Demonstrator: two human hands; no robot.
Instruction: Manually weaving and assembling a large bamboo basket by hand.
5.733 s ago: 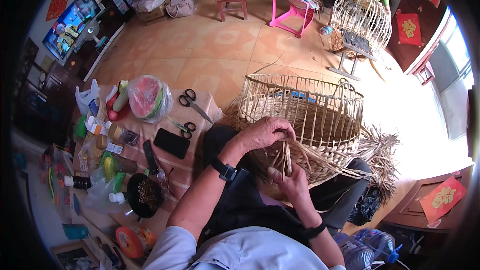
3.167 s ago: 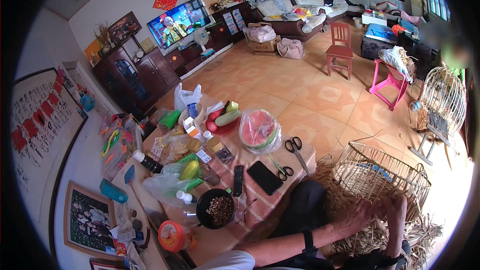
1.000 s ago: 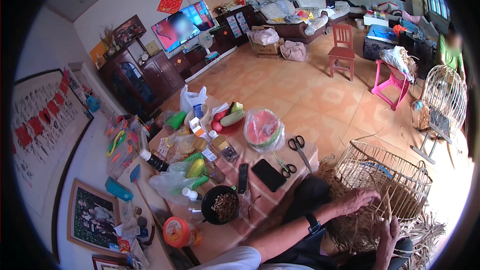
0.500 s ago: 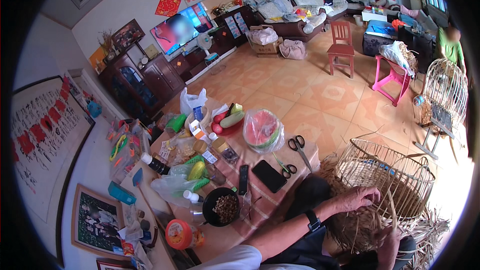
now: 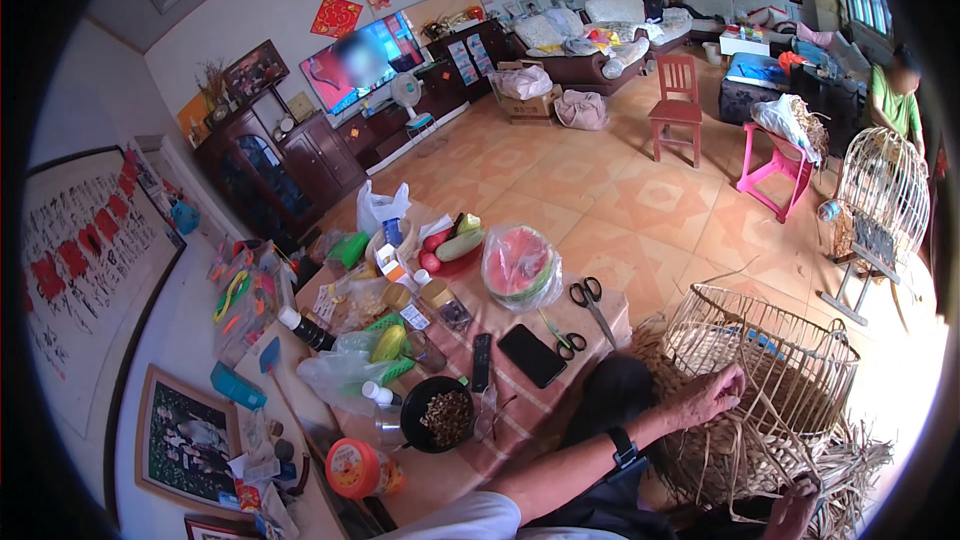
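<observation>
The basket (image 5: 735, 460) stands at my lower right, with woven plant-fibre lower walls and bare upright rods rising to a thin hoop. My left hand (image 5: 705, 396), a dark watch on its wrist, reaches over its near left side. The fingers are bent and drawn together beside the rods; what they pinch is too small to make out. My right hand (image 5: 793, 508) is low at the basket's near right side, closed on a fibre strand (image 5: 785, 432) that runs up toward the rods. Part of this hand is cut off by shadow and the lower edge.
Loose dry fibres (image 5: 855, 475) spread right of the basket. The table (image 5: 520, 405) at my left bears scissors (image 5: 592, 308), a phone (image 5: 532, 356), a wrapped watermelon half (image 5: 522, 262) and a dark bowl (image 5: 440, 414). At far right, a person (image 5: 893, 100) in green stands by a rod frame (image 5: 885, 180).
My right hand has moved down and slightly right, and the strand slants lower across the basket. My left hand has shifted slightly left and up. The person in green has leaned forward.
</observation>
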